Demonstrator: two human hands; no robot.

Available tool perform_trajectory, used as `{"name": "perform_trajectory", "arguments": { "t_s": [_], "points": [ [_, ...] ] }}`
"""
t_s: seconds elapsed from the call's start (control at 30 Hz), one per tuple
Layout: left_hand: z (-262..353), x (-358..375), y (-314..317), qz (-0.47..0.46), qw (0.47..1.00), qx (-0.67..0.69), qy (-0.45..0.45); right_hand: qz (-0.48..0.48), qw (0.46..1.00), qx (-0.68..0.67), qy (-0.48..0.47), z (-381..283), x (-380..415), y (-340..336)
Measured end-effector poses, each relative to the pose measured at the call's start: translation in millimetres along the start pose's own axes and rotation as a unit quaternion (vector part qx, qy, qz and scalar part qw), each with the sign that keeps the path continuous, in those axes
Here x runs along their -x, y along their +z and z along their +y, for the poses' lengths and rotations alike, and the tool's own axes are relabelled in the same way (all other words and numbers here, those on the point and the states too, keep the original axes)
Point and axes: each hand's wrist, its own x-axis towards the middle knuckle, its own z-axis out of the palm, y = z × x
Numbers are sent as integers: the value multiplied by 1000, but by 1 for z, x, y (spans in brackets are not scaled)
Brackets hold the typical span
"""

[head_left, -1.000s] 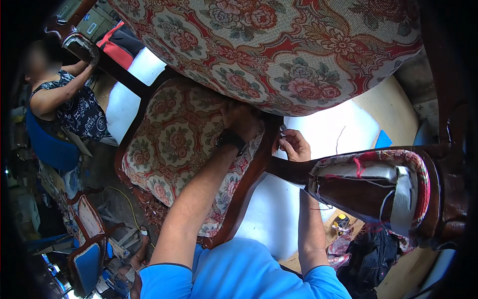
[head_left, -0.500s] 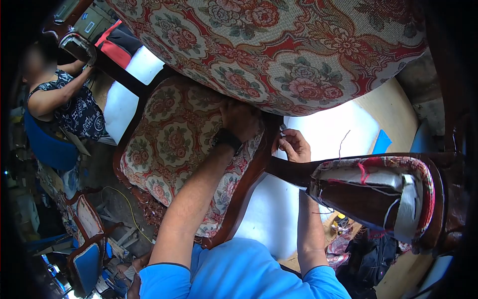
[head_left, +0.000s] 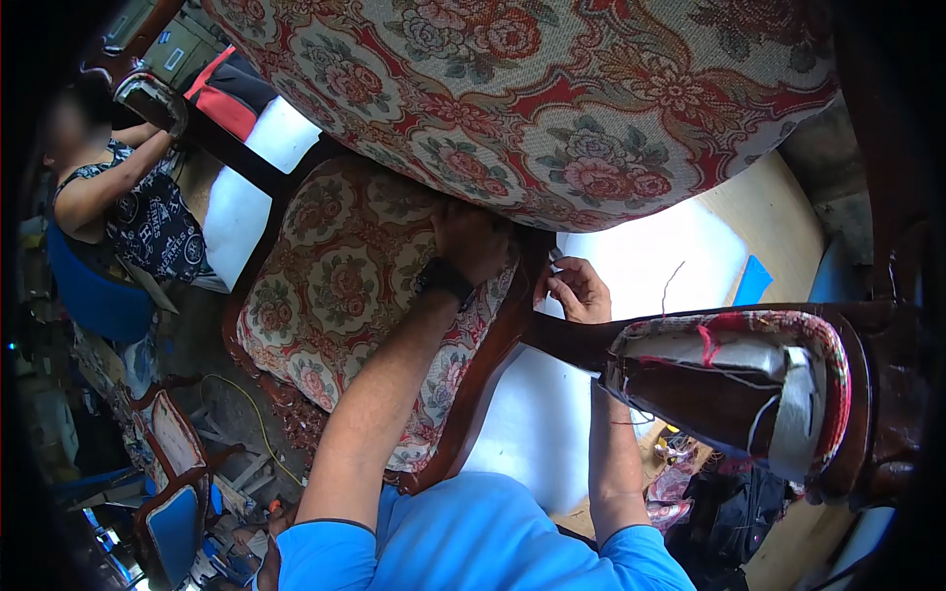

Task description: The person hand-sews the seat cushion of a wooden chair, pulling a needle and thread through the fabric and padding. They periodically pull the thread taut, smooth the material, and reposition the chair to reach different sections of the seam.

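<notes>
A carved dark-wood armchair with floral red and cream upholstery fills the view: the cushion [head_left: 552, 89] across the top, the padded panel [head_left: 345, 286] at centre left, a padded armrest [head_left: 749, 384] at the right. My left hand [head_left: 473, 241], with a black watch on the wrist, presses into the fabric where the two padded parts meet. My right hand [head_left: 572, 291] pinches something small and pale at the wooden frame rail [head_left: 493, 355] close beside it; what it is I cannot make out.
Another person [head_left: 118, 207] in a dark patterned shirt works on another chair frame at the far left. More chair frames [head_left: 177, 473] lie on the floor at the lower left. White foam or board [head_left: 552, 414] lies under the chair. A dark bag [head_left: 729, 512] sits at the lower right.
The view has shifted slightly. Both hands stay at the same spot on the chair, with only small finger movements.
</notes>
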Motion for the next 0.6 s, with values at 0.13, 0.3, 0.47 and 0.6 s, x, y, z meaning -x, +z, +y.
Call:
{"name": "perform_trajectory", "arguments": {
  "t_s": [0.13, 0.3, 0.47, 0.6],
  "points": [
    [-8, 0, -1, -8, 997, 72, 12, 20, 992, 106, -64, -20, -3, 3],
    [-3, 2, -7, -8, 998, 67, -4, -19, 958, 263, -108, -59, -19, 8],
    [-4, 0, 6, 29, 992, 112, -48, -88, 887, 423, -161, -79, -41, 18],
    [-6, 3, 4, 19, 974, 212, -83, -106, 874, 444, -169, -79, -48, 16]
  ]
}}
